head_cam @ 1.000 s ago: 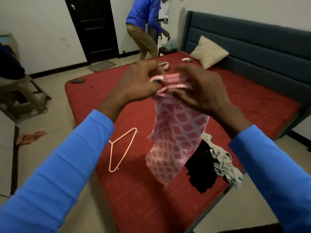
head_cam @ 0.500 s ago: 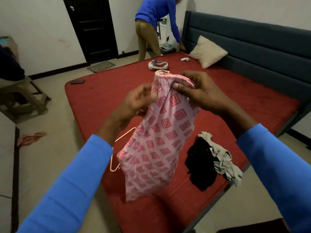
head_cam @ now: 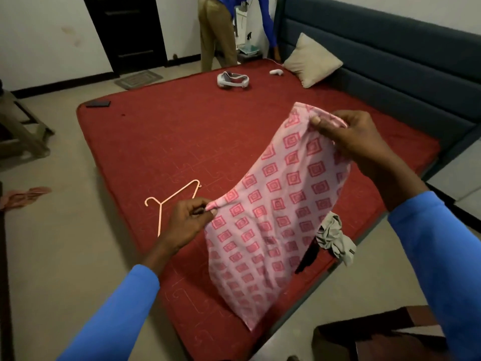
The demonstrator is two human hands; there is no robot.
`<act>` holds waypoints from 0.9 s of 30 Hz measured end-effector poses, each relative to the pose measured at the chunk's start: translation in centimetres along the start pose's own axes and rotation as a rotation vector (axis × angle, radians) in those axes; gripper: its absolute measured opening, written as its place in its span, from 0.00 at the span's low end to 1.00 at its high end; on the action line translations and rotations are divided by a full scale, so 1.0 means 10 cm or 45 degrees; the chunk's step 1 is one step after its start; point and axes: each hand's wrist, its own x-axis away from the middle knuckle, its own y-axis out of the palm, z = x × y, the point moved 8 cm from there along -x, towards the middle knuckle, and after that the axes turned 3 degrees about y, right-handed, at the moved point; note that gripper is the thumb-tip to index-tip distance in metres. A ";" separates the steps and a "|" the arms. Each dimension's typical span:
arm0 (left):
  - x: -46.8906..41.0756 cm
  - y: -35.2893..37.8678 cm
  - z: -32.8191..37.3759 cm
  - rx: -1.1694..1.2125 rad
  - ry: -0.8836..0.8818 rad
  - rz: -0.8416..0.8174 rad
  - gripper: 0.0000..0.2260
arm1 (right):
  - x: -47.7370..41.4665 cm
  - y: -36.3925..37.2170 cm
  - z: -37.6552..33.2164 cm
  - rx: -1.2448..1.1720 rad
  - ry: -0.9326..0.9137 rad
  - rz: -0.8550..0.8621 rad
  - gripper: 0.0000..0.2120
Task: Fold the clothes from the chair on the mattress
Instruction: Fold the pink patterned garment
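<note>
Two hands hold one pink cloth (head_cam: pixel 276 204) up in the air, over the near side of the red mattress (head_cam: pixel 182 131). The cloth is light pink with lots of darker pink squares on it, set in rows. It hangs down in a long slanted shape, and its bottom corner points at the mattress edge. The right hand (head_cam: pixel 348 134) is up high, its fingers curled round the bunched top edge of the cloth. The left hand (head_cam: pixel 191 220) is lower and pinches the side edge between thumb and finger. Both arms have blue sleeves.

Behind the pink cloth, a crumpled grey cloth (head_cam: pixel 335 238) and a black cloth (head_cam: pixel 308 256) lie together near the mattress edge. A pink hanger (head_cam: pixel 166 201) lies flat on the mattress, just beside the left hand.

Far off on the mattress sit a white headset (head_cam: pixel 233 80), a small white thing (head_cam: pixel 276 72) and a dark phone (head_cam: pixel 98 103) near the corner. A tan pillow (head_cam: pixel 311 59) leans on the dark blue headboard (head_cam: pixel 377 61). The floor is pale. A black door (head_cam: pixel 125 29) stands in the white wall with a small mat (head_cam: pixel 138 79) in front of it. A person (head_cam: pixel 216 35) in tan trousers bends over by the far corner. Pink sandals (head_cam: pixel 26 195) lie on the floor at the left.
</note>
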 end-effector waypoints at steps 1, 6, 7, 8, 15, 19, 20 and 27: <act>0.03 0.05 0.02 0.016 0.028 0.019 0.08 | -0.01 -0.07 0.17 0.031 0.042 0.003 0.15; 0.27 0.36 0.14 0.075 0.020 0.064 0.08 | 0.13 -0.25 1.14 0.268 0.290 -0.068 0.14; 0.33 0.42 0.19 0.079 0.035 0.066 0.06 | 0.21 -0.27 1.28 0.260 0.312 -0.063 0.13; 0.39 0.48 0.22 0.089 0.048 0.075 0.04 | 0.32 -0.30 1.39 0.232 0.317 -0.057 0.13; 0.91 0.70 0.21 0.122 -0.203 0.082 0.15 | 0.86 -0.37 1.90 -0.110 0.393 -0.070 0.17; 1.17 0.72 0.15 0.355 -0.424 0.008 0.33 | 0.78 -0.29 1.92 -0.109 0.295 -0.084 0.15; 1.18 0.72 0.14 0.363 -0.439 0.008 0.34 | 0.72 -0.23 1.90 -0.085 0.238 -0.089 0.15; 0.72 0.45 -0.79 0.166 -0.578 0.125 0.14 | -0.19 0.63 2.10 0.551 0.015 -0.081 0.17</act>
